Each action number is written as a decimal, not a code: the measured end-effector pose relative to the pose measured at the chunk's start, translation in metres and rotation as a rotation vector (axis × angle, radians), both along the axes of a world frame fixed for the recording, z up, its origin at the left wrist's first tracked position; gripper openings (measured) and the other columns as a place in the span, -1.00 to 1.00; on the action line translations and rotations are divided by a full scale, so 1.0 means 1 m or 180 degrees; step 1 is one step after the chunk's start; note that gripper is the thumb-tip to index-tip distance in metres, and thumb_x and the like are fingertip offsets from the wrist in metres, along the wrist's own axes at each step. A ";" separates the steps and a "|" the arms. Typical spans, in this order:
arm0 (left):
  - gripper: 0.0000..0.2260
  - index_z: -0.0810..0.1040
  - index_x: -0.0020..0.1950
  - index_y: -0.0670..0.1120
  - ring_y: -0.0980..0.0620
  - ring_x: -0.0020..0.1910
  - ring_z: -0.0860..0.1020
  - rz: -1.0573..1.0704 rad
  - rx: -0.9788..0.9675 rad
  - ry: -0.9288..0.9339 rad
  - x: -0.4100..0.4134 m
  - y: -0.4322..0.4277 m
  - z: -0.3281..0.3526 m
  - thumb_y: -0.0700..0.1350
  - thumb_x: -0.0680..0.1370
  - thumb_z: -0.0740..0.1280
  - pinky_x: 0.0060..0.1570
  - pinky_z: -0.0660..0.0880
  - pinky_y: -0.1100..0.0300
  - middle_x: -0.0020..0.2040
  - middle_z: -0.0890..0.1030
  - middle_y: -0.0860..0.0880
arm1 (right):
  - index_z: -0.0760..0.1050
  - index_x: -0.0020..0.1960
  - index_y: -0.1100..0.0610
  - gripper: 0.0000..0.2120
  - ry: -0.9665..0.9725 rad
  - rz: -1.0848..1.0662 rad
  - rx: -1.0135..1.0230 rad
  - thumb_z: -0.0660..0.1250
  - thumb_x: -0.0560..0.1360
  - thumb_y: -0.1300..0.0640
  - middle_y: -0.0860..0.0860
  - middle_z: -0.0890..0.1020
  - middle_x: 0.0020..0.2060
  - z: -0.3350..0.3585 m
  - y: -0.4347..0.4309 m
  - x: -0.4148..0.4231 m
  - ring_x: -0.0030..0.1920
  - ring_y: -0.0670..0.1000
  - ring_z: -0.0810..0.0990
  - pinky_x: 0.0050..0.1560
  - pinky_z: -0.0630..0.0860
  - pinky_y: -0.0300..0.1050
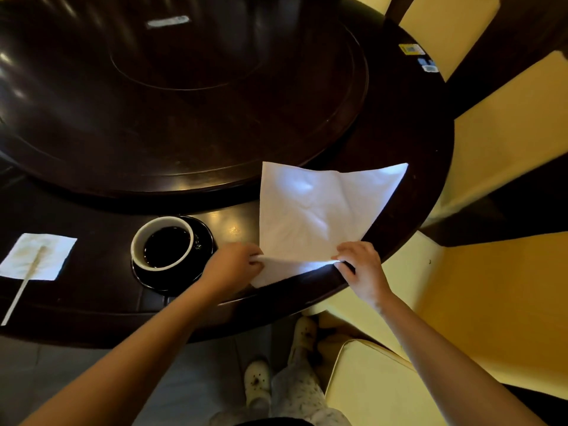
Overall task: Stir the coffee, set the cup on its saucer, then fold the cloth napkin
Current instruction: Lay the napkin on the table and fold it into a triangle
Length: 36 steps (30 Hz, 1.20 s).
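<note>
The napkin [319, 210] lies on the dark table [92, 290] near its right edge, spread almost flat, with its far edge resting against the raised turntable [184, 118]. Its near edge is lifted and rolled upward into a partial fold.

The left hand [233, 265] pinches the near-left part of that edge between fingers and thumb. The right hand [359, 269] pinches the near-right part in the same way, at the table rim. The hands are apart, with the raised edge stretched between them.

The cup [163, 241] sits on its saucer [203, 256], just left of the left hand. It is upright, white inside, and holds dark coffee.

Well to the left, a stirrer [24, 281] lies diagonally across a small white paper [40, 256], its lower end overhanging onto the table. The paper appears faintly stained, though the view there is soft.

Yellow chairs [491, 142] stand around the right side.
</note>
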<state>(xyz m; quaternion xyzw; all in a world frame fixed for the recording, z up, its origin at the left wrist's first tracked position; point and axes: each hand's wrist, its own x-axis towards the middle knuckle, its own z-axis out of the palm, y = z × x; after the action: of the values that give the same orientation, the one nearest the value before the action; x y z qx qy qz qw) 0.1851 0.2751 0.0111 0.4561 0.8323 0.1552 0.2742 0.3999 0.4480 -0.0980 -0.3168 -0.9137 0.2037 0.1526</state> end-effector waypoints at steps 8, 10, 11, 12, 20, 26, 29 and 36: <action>-0.91 0.56 -0.19 -0.13 -0.05 -0.23 0.55 0.1313 0.0662 -0.2030 -0.016 0.035 -0.011 -0.27 0.50 0.33 -0.27 0.56 0.18 -0.20 0.57 -0.17 | 0.56 -0.21 -0.02 -0.82 -0.0407 -0.0467 -0.0892 0.28 0.41 -0.10 -0.18 0.44 -0.19 0.015 -0.007 0.030 -0.01 -0.04 0.33 0.03 0.18 -0.14; -0.93 0.56 -0.17 -0.13 0.00 -0.25 0.55 0.1577 0.0677 -0.2079 -0.021 0.053 -0.027 -0.27 0.50 0.34 -0.40 0.53 0.30 -0.20 0.56 -0.14 | 0.52 -0.21 -0.06 -0.93 -0.0454 -0.0589 -0.1049 0.36 0.46 0.02 -0.17 0.44 -0.17 0.016 -0.008 0.030 0.01 -0.06 0.31 0.06 0.18 -0.15; -0.98 0.57 -0.12 -0.16 0.00 -0.23 0.56 0.1663 0.0653 -0.2024 -0.025 0.063 -0.036 -0.25 0.50 0.35 -0.41 0.52 0.31 -0.16 0.57 -0.15 | 0.52 -0.21 -0.05 -0.92 -0.0410 -0.0696 -0.1106 0.36 0.46 0.04 -0.14 0.46 -0.15 0.016 -0.009 0.029 0.02 -0.06 0.30 0.07 0.19 -0.14; -0.94 0.57 -0.06 -0.18 -0.02 -0.21 0.57 0.1720 0.0614 -0.1955 -0.029 0.071 -0.044 -0.24 0.50 0.35 -0.39 0.53 0.28 -0.11 0.58 -0.17 | 0.53 -0.22 -0.03 -0.92 -0.0359 -0.0840 -0.1159 0.37 0.46 0.04 -0.11 0.48 -0.13 0.016 -0.010 0.027 0.02 -0.06 0.30 0.08 0.21 -0.11; -0.78 0.55 0.15 -0.14 -0.11 -0.18 0.56 0.1692 0.0610 -0.0964 -0.050 0.112 -0.069 -0.19 0.52 0.26 -0.15 0.51 0.11 -0.17 0.58 -0.13 | 0.59 -0.11 0.11 -0.78 -0.0450 -0.1541 -0.0732 0.31 0.49 -0.03 0.03 0.56 -0.04 0.010 -0.009 -0.002 0.08 0.06 0.37 0.09 0.30 -0.03; -0.76 0.51 0.20 -0.11 -0.08 -0.08 0.54 0.1735 0.0779 -0.0709 -0.054 0.115 -0.085 -0.15 0.55 0.25 -0.11 0.47 0.13 0.07 0.59 -0.13 | 0.50 -0.22 0.10 -0.81 -0.0564 -0.1530 -0.0327 0.33 0.47 -0.01 0.01 0.52 -0.16 0.009 -0.009 -0.012 -0.03 0.07 0.37 -0.03 0.21 -0.09; -0.68 0.40 0.31 -0.12 -0.12 0.17 0.45 0.1709 0.0991 -0.0366 -0.044 0.110 -0.085 -0.18 0.56 0.23 0.10 0.42 0.07 0.26 0.44 -0.16 | 0.47 -0.23 0.09 -0.80 -0.0638 -0.1524 -0.0215 0.32 0.48 0.00 0.01 0.52 -0.18 0.008 -0.010 -0.016 -0.04 0.07 0.39 0.00 0.29 -0.03; -0.55 0.15 0.48 -0.11 -0.14 0.51 0.00 -0.0303 0.0727 0.0861 0.031 0.085 -0.110 -0.01 0.61 -0.01 0.47 -0.11 -0.08 0.52 0.13 -0.16 | 0.47 0.10 0.14 -0.75 -0.0737 -0.0851 0.0364 0.13 0.53 0.05 0.10 0.56 0.09 0.005 -0.023 -0.047 0.16 0.18 0.48 0.21 0.29 0.02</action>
<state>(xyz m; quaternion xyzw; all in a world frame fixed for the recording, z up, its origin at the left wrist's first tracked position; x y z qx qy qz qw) 0.2163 0.3598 -0.0993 0.5399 0.8160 0.1728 0.1132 0.3525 0.4246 -0.0927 -0.4476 -0.8850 0.0915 0.0899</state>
